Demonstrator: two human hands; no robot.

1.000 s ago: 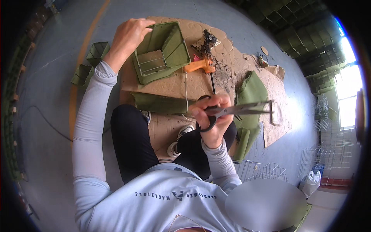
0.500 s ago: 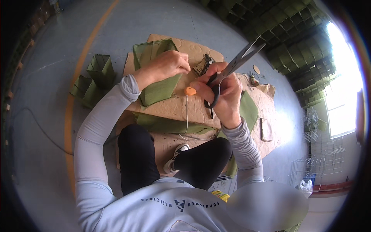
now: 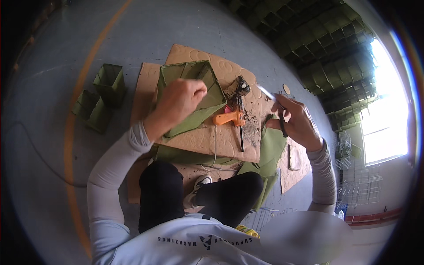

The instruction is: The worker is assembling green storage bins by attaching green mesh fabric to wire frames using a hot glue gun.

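My left hand (image 3: 180, 102) is closed, fingertips pinched together, above the near side of a green fabric-covered box (image 3: 187, 126). Whatever it may hold is too small to make out. Off to the right, my right hand (image 3: 301, 123) grips scissors (image 3: 266, 92) with black handles, blades pointing up and left. Between the hands lies an orange glue gun (image 3: 226, 117) with a dark glue stick and a white cord, resting on a cardboard sheet (image 3: 249, 152). The box stands on the same cardboard, its open top tilted toward the far side.
Two smaller green boxes (image 3: 110, 84) stand on the floor at left, near a yellow line (image 3: 70, 154). Green fabric (image 3: 270, 148) lies right of the cardboard. A glue-stained block (image 3: 242, 86) sits behind the gun. Stacked green boxes (image 3: 327, 48) and wire frames (image 3: 364, 183) line the right side.
My right hand has swung right with the scissors, uncovering the glue gun. My left hand has shifted left and nearer to me, still closed. The view has moved slightly.
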